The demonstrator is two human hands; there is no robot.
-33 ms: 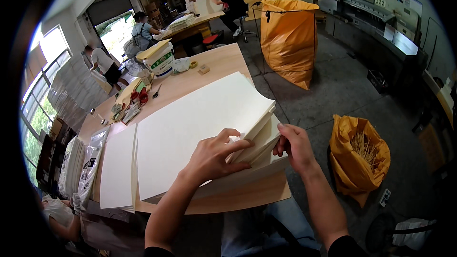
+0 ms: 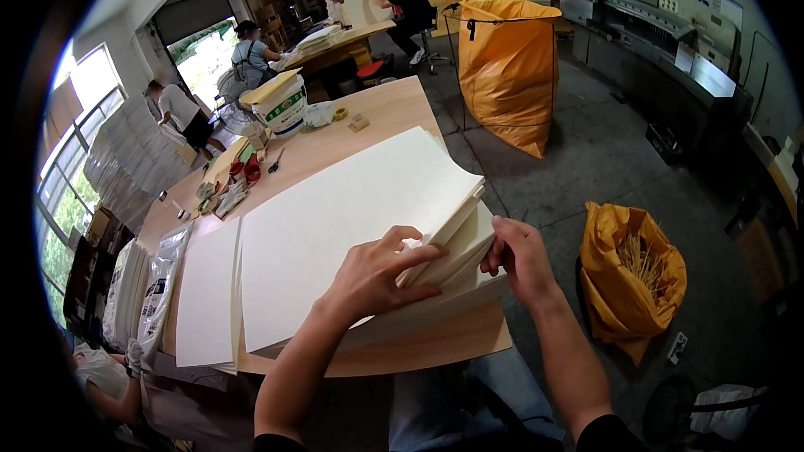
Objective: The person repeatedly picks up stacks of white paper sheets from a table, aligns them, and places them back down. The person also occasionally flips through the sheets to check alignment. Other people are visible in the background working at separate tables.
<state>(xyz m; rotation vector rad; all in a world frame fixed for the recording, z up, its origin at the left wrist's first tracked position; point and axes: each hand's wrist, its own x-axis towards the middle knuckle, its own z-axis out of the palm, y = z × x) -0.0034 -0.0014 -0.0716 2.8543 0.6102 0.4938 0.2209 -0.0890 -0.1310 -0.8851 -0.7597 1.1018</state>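
Note:
A tall stack of large white paper sheets (image 2: 335, 209) lies on the wooden table in front of me. Its near right corner is lifted and fanned into several layers. My left hand (image 2: 381, 272) is closed around the raised sheets, thumb below and fingers on top. At the right edge, my right hand (image 2: 517, 258) pinches the corner of the lower sheets between thumb and bent fingers. How many sheets each hand has cannot be made out. A second, lower pile of white sheets (image 2: 205, 301) sits just left of the stack.
The table (image 2: 385, 117) also bears a white bucket (image 2: 280, 105), tape roll (image 2: 340, 114), scissors (image 2: 276, 161) and plastic-wrapped packs (image 2: 163, 276). Orange sacks (image 2: 509, 75) stand on the floor at right, the nearer sack (image 2: 599, 285) holding straw-like strips. Several people work nearby, one at lower left.

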